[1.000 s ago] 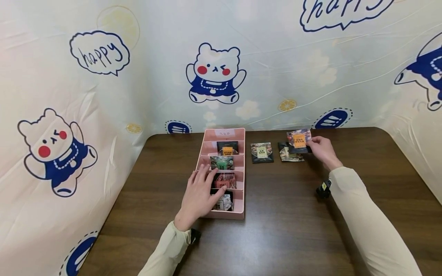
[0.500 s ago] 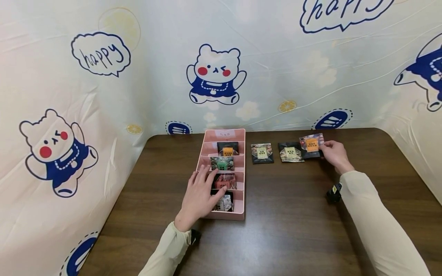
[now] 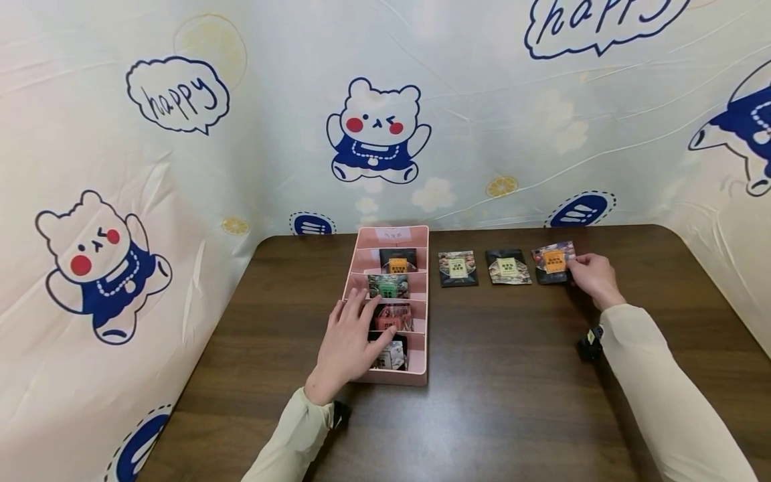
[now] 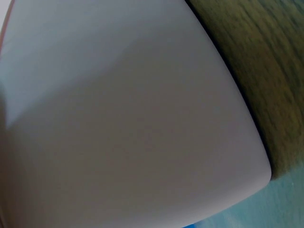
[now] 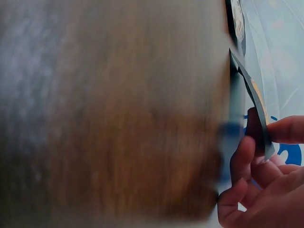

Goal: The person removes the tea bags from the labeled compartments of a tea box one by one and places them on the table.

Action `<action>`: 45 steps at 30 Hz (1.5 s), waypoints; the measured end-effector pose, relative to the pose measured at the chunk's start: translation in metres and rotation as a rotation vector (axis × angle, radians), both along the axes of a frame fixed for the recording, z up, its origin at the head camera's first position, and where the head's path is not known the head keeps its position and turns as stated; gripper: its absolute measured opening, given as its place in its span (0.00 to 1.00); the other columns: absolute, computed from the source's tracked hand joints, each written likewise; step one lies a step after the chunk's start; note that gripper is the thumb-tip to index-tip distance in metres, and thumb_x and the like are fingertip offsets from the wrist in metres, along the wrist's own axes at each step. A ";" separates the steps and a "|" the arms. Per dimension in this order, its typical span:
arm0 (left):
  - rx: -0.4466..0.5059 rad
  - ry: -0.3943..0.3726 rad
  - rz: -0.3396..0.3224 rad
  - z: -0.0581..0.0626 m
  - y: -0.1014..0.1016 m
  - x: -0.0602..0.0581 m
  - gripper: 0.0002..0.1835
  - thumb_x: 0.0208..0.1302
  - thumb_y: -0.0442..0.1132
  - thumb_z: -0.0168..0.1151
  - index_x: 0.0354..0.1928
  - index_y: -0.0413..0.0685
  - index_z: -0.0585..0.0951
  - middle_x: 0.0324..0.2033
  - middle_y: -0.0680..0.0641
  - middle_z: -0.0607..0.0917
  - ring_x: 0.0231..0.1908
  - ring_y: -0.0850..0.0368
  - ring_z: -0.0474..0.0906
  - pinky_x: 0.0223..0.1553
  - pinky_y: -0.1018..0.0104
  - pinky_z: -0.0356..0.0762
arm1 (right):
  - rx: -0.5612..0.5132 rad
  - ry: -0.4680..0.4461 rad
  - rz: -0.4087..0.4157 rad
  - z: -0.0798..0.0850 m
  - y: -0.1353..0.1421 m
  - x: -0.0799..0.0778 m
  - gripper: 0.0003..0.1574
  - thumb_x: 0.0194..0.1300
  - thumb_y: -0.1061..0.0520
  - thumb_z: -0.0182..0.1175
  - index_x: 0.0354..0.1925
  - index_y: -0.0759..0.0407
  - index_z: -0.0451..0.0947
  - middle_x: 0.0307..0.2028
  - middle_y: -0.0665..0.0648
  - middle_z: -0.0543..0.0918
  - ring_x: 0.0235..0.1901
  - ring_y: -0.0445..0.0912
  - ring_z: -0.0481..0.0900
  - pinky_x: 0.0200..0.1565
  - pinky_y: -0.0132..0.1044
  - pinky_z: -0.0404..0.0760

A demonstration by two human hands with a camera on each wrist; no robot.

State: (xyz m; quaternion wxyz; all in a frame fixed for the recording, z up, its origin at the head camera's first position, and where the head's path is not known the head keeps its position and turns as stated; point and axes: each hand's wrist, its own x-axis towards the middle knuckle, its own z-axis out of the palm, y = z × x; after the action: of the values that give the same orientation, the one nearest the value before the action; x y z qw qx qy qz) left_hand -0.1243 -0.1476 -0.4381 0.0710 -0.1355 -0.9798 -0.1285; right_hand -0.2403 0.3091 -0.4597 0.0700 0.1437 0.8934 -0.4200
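Note:
My right hand [image 3: 595, 276] pinches a small sachet [image 3: 552, 262] with an orange label by its right edge. In the right wrist view this sachet [image 5: 255, 97] appears edge-on, thumb and fingers on either side of it, close over the table. Left of it lie two dark sachets with pale green labels, a nearer one [image 3: 508, 267] and a farther one [image 3: 458, 268]. My left hand [image 3: 346, 341] rests on the left side of a pink divided box [image 3: 426, 321], fingers spread. The left wrist view shows mostly the box's side wall [image 4: 142, 123].
Sachets stand in the box's compartments: orange-labelled [image 3: 398, 261], green [image 3: 388, 286], red [image 3: 393, 317] and grey-white [image 3: 391, 356]. A paper label [image 3: 393, 233] is at the box's far end. A patterned curtain [image 3: 482, 120] hangs behind the brown wooden table [image 3: 500, 402].
My right hand has carried the orange-labelled sachet rightward and lower, from over the second green-labelled sachet to beside it, uncovering that one. The left hand has stayed on the box.

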 end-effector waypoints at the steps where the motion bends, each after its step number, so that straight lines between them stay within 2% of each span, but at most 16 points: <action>1: -0.001 0.001 0.000 0.000 0.000 0.000 0.36 0.64 0.66 0.50 0.68 0.52 0.68 0.70 0.41 0.65 0.74 0.43 0.52 0.71 0.41 0.49 | 0.021 0.001 -0.003 0.000 0.001 0.001 0.36 0.73 0.45 0.39 0.61 0.75 0.65 0.54 0.73 0.72 0.40 0.52 0.75 0.33 0.32 0.73; 6: -0.010 -0.007 0.000 0.000 0.000 -0.001 0.37 0.64 0.66 0.49 0.68 0.52 0.67 0.70 0.41 0.64 0.74 0.44 0.52 0.71 0.41 0.49 | 0.114 -0.002 -0.003 0.002 0.006 0.005 0.36 0.71 0.43 0.41 0.57 0.73 0.70 0.54 0.74 0.73 0.46 0.61 0.70 0.37 0.40 0.69; 14: -0.009 -0.008 0.001 0.000 -0.001 0.000 0.37 0.64 0.66 0.49 0.68 0.52 0.68 0.70 0.41 0.64 0.74 0.44 0.52 0.71 0.41 0.49 | 0.147 -0.056 0.017 0.002 0.012 0.006 0.37 0.71 0.41 0.42 0.57 0.73 0.70 0.56 0.76 0.72 0.46 0.61 0.70 0.38 0.43 0.71; 23: -0.008 -0.022 -0.002 0.002 -0.001 0.000 0.37 0.65 0.66 0.49 0.68 0.52 0.67 0.71 0.40 0.64 0.74 0.44 0.51 0.72 0.41 0.49 | 0.176 -0.050 0.036 -0.001 0.013 0.007 0.38 0.72 0.40 0.43 0.57 0.73 0.70 0.56 0.77 0.71 0.48 0.64 0.72 0.43 0.52 0.74; 32: -0.015 -0.030 0.001 0.001 -0.001 0.000 0.37 0.65 0.66 0.48 0.69 0.52 0.67 0.70 0.40 0.64 0.74 0.44 0.51 0.72 0.41 0.49 | 0.182 -0.053 0.034 0.000 0.012 0.007 0.36 0.71 0.42 0.43 0.54 0.73 0.73 0.54 0.77 0.72 0.46 0.63 0.71 0.42 0.48 0.73; 38: -0.007 -0.003 -0.008 0.000 -0.001 0.000 0.36 0.65 0.65 0.49 0.68 0.51 0.68 0.70 0.40 0.65 0.74 0.43 0.52 0.71 0.41 0.50 | 0.179 -0.058 0.035 0.001 0.012 0.008 0.37 0.71 0.41 0.43 0.54 0.74 0.73 0.55 0.77 0.72 0.47 0.63 0.70 0.40 0.45 0.73; 42: -0.004 0.012 -0.014 0.000 -0.001 0.000 0.36 0.65 0.65 0.50 0.68 0.51 0.68 0.69 0.40 0.66 0.74 0.43 0.53 0.71 0.41 0.51 | 0.149 -0.070 0.016 0.002 0.013 0.010 0.38 0.70 0.39 0.44 0.54 0.74 0.72 0.54 0.76 0.71 0.47 0.63 0.69 0.39 0.44 0.73; 45: -0.004 0.002 -0.011 0.000 -0.002 0.000 0.36 0.65 0.65 0.49 0.68 0.51 0.68 0.70 0.40 0.65 0.74 0.43 0.52 0.71 0.41 0.50 | 0.121 -0.094 -0.003 0.001 0.014 0.010 0.40 0.70 0.38 0.45 0.55 0.74 0.70 0.53 0.75 0.71 0.45 0.61 0.68 0.35 0.40 0.71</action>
State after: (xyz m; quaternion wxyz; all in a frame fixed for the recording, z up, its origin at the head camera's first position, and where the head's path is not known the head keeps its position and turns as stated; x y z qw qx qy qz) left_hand -0.1244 -0.1494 -0.4378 0.0710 -0.1410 -0.9793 -0.1269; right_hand -0.2302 0.3233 -0.4583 0.1026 0.1688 0.9125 -0.3583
